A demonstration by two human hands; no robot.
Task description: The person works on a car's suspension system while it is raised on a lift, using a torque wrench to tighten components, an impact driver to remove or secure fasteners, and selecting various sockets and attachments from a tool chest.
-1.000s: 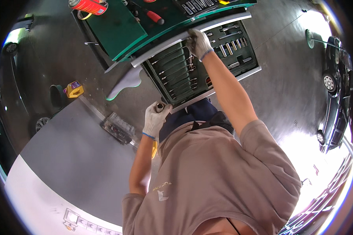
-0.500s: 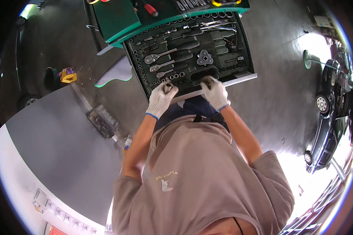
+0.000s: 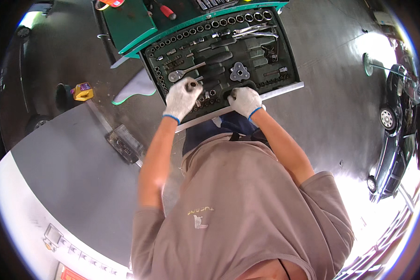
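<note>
Had left hand (image 3: 182, 98) nearest, just below the upper ratchet (image 3: 212, 60), slanted toward frame's upper right; right hand (image 3: 246, 101) apart. Couldn't tell grips, tbh.

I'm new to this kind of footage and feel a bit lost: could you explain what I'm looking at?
There is no robot here, just a person in white work gloves. The view comes from a wide fisheye camera on their head, looking down, so straight edges bend and their own shirt fills the lower part.

In front is an open tool drawer. In it lie a row of sockets, a ratchet and a grey three-lobed piece.

The left hand, over the drawer, holds a small round piece, possibly a socket. The right hand is at the drawer's near edge; whether it grips anything is unclear.
</note>
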